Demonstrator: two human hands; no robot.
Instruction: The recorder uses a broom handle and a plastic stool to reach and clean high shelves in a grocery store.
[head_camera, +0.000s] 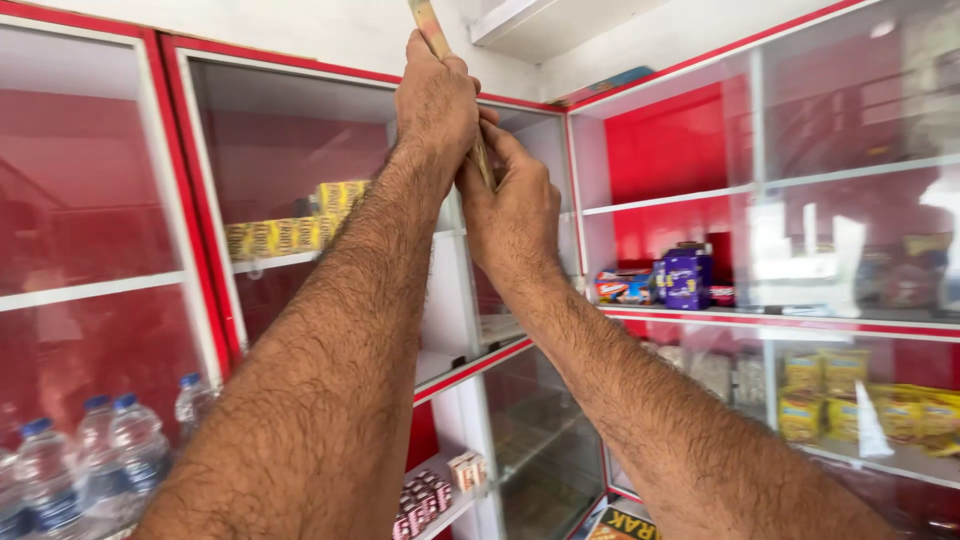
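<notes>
2 hands (480, 150) raised, gripping wooden stick (432, 28)

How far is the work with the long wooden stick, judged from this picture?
Done: both hands have a firm grip. The left hand is closed around the wooden stick higher up, the right hand just below it, in front of the red glass-door cabinet. In hand: the stick is raised, its top outside the picture. Left: what its top reaches is hidden, so nothing finished can be seen. The water bottles stand untouched.
</notes>
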